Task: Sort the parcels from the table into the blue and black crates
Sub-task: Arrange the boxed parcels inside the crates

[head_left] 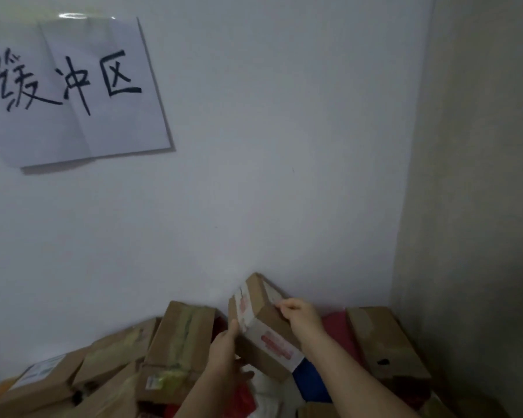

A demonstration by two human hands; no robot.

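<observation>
A brown cardboard parcel (261, 327) with a white label and red print is lifted above the pile, tilted, its far end up against the wall. My left hand (224, 351) holds its near left edge. My right hand (299, 318) grips its right side, fingers curled over the top edge. Below lie several other cardboard parcels, among them a tall box (178, 342) with yellowish tape and a long box (387, 345) at the right. Neither the blue nor the black crate is in view.
The pile fills the bottom of the view in a corner between a white wall (254, 176) and a darker side wall (471, 206). A handwritten paper sign (73, 92) hangs upper left. Red (338, 327), blue (311, 384) and white soft packets lie among the boxes.
</observation>
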